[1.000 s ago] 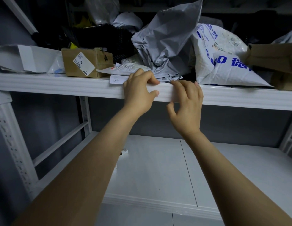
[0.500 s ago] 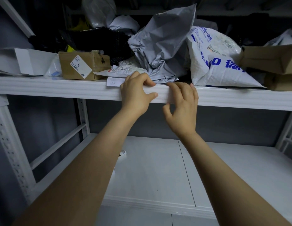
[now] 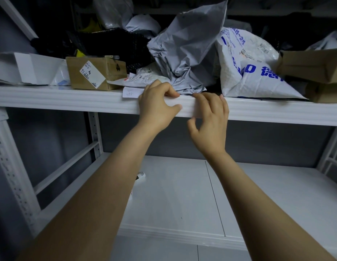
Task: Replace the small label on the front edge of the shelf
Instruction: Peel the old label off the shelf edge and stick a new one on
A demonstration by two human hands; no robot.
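Note:
A white label [image 3: 185, 108] lies on the front edge of the upper white shelf [image 3: 69, 102], and shows as a paler patch between my hands. My left hand [image 3: 157, 106] curls its fingers over the top of the edge and its thumb presses the label's left end. My right hand [image 3: 211, 119] lays bent fingers over the label's right part, with the thumb held free below the edge. A small handwritten paper slip [image 3: 131, 92] lies on the shelf top just left of my left hand.
The upper shelf carries a brown box [image 3: 92, 74], a crumpled grey mailer bag [image 3: 186, 48], a white bag with blue print [image 3: 246, 70], cardboard boxes [image 3: 314, 66] at the right and a white box [image 3: 22, 68] at the left. A small tube [image 3: 140, 176] lies on the lower shelf [image 3: 258, 194].
Both hands stay on the shelf's front edge. My right hand's fingers have slid slightly left, toward my left thumb. The view has shifted a little.

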